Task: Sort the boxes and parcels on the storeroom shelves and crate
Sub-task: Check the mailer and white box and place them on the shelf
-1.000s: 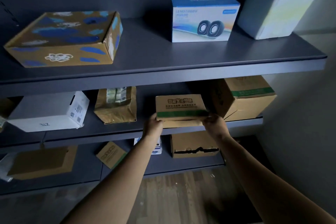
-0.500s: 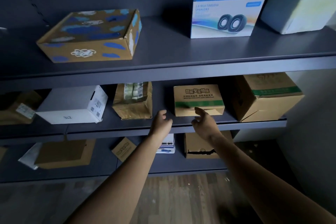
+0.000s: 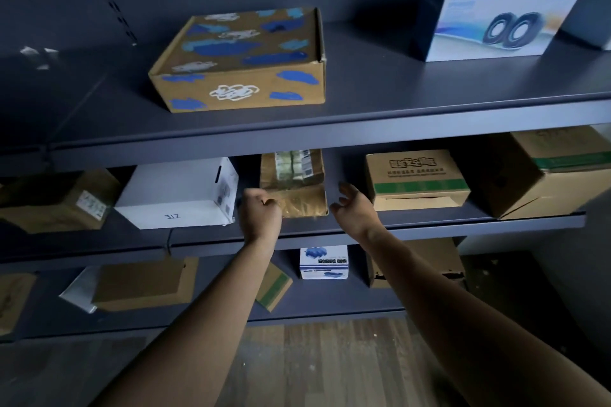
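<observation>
The dark middle shelf [image 3: 446,227] carries the task's thing, a brown paper parcel [image 3: 294,187], creased, with a block of pale printed labels on top. It lies at the shelf's front edge, between a white box [image 3: 178,198] marked "ZTE" upside down and a carton [image 3: 415,178] with a green band and Chinese characters. On the top shelf [image 3: 363,129] sit a cardboard box [image 3: 238,59] daubed with blue and white blotches and a blue-and-white speaker box [image 3: 496,10], its writing too blurred to read. The left hand [image 3: 261,210] has its fingers curled at the parcel's front left corner; whether they grip it is unclear. The right hand [image 3: 355,206] hangs by the front right corner, fingers spread, holding nothing. Below, a small box [image 3: 324,263] reads "HAND SHREDDER".
</observation>
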Demonstrator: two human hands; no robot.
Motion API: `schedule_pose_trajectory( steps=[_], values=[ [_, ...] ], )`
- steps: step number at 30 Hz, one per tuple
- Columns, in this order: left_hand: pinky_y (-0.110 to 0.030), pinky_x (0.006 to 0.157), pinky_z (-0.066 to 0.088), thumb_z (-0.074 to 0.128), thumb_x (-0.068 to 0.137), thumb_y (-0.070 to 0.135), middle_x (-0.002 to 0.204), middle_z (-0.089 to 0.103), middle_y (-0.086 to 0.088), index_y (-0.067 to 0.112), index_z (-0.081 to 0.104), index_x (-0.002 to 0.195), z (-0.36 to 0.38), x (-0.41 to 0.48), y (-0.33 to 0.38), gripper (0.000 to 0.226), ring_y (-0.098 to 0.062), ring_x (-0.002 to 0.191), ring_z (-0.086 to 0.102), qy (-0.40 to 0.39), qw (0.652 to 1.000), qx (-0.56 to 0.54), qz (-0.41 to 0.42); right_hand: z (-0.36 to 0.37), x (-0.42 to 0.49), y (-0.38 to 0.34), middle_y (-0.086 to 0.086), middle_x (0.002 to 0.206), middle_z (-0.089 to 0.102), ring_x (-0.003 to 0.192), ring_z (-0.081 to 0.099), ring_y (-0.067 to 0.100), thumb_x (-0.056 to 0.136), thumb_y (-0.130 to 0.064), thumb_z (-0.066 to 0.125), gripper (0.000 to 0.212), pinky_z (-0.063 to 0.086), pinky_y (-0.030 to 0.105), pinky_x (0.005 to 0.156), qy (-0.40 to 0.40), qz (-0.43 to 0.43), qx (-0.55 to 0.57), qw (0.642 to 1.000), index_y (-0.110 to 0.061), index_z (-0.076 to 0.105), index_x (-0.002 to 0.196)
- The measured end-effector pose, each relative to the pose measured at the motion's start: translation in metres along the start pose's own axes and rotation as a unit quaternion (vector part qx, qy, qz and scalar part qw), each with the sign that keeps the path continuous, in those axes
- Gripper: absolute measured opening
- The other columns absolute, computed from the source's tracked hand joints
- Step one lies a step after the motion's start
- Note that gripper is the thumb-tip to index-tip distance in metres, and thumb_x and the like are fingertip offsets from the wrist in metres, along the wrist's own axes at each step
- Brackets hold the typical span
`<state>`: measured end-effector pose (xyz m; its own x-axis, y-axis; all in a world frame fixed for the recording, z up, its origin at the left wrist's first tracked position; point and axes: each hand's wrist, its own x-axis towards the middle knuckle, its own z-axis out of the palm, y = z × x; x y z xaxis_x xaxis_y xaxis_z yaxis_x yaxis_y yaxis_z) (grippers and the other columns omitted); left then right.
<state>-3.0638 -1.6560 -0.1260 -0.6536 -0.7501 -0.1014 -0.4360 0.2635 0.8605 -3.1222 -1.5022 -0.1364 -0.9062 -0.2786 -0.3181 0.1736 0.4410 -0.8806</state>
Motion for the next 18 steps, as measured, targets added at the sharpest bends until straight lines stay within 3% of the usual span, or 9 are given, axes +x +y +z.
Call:
schedule_pose_trajectory(
  steps=[2,4,5,7,9,12,14,16,18],
  values=[
    [-0.032,0.062,0.038,0.046,0.088,0.000,0.101,0.058,-0.021,-0.002,0.055,0.110,-0.007,0.009,0.003,0.024,-0.034,0.094,0.057,-0.031,0.999,-0.024,-0.004,0.012,0.007,-0.004,0.006,0.145,0.048,0.115,0.053,0.015,0.093,-0.008,0.058,0.062,0.041,0.022,0.094,0.006,0.006,0.013,1.000,-0.013,0.033,0.150],
    [-0.027,0.078,0.041,0.046,0.094,0.006,0.098,0.052,0.005,0.017,0.055,0.113,-0.010,0.016,0.008,0.024,-0.019,0.100,0.049,-0.115,0.989,-0.080,-0.047,0.023,0.012,-0.008,0.003,0.129,0.059,0.108,0.057,0.015,0.091,-0.007,0.061,0.054,0.041,0.022,0.089,0.009,-0.003,0.027,1.000,-0.015,0.044,0.141],
    [-0.030,0.087,0.042,0.045,0.096,0.010,0.094,0.048,0.011,0.025,0.053,0.104,-0.012,0.021,0.006,0.018,-0.018,0.101,0.046,-0.151,0.981,-0.099,-0.068,0.029,0.014,-0.010,0.002,0.122,0.062,0.111,0.059,0.018,0.089,-0.006,0.063,0.048,0.043,0.024,0.090,0.012,-0.012,0.035,0.999,-0.017,0.050,0.134],
    [-0.036,0.093,0.044,0.046,0.097,0.018,0.088,0.046,0.008,0.021,0.051,0.101,-0.015,0.030,0.003,0.007,-0.020,0.094,0.048,-0.185,0.973,-0.100,-0.098,0.036,0.017,-0.011,0.003,0.115,0.066,0.111,0.062,0.021,0.089,-0.011,0.067,0.034,0.046,0.029,0.094,0.024,-0.013,0.060,0.998,-0.018,0.057,0.120],
    [-0.036,0.089,0.046,0.050,0.097,0.026,0.090,0.048,0.001,0.016,0.049,0.097,-0.023,0.030,0.000,0.010,-0.015,0.082,0.048,-0.198,0.969,-0.088,-0.115,0.036,0.012,-0.011,0.003,0.110,0.067,0.104,0.063,0.019,0.091,-0.024,0.066,0.026,0.046,0.033,0.093,0.035,0.010,0.079,0.996,-0.015,0.060,0.115],
    [-0.035,0.092,0.048,0.062,0.091,0.028,0.097,0.060,0.001,0.023,0.054,0.093,-0.033,0.022,-0.012,0.010,-0.017,0.092,0.056,-0.224,0.965,-0.092,-0.099,0.038,0.000,-0.007,0.010,0.103,0.072,0.093,0.068,0.026,0.091,-0.039,0.064,0.037,0.051,0.037,0.080,0.054,0.042,0.055,0.996,-0.008,0.069,0.110],
    [-0.036,0.086,0.050,0.069,0.085,0.024,0.102,0.062,0.000,0.024,0.053,0.092,-0.043,0.009,-0.018,0.017,-0.020,0.096,0.060,-0.231,0.962,-0.111,-0.096,0.040,-0.014,-0.004,0.008,0.093,0.073,0.079,0.068,0.021,0.089,-0.040,0.067,0.037,0.051,0.034,0.069,0.058,0.055,0.041,0.996,-0.006,0.071,0.103],
    [-0.045,0.086,0.054,0.071,0.079,0.020,0.105,0.062,-0.008,0.022,0.050,0.095,-0.052,-0.003,-0.024,0.026,-0.026,0.098,0.062,-0.245,0.956,-0.123,-0.109,0.039,-0.028,0.000,0.008,0.092,0.073,0.078,0.069,0.018,0.086,-0.035,0.073,0.036,0.056,0.034,0.069,0.055,0.074,0.062,0.994,-0.004,0.066,0.103],
    [-0.054,0.088,0.053,0.067,0.079,0.015,0.106,0.061,-0.012,0.019,0.049,0.096,-0.063,-0.019,-0.025,0.025,-0.030,0.099,0.062,-0.260,0.950,-0.128,-0.119,0.037,-0.046,0.000,0.013,0.099,0.072,0.085,0.072,0.025,0.073,-0.039,0.083,0.057,0.060,0.040,0.074,0.039,0.097,0.120,0.987,-0.001,0.059,0.109]
  ],
)
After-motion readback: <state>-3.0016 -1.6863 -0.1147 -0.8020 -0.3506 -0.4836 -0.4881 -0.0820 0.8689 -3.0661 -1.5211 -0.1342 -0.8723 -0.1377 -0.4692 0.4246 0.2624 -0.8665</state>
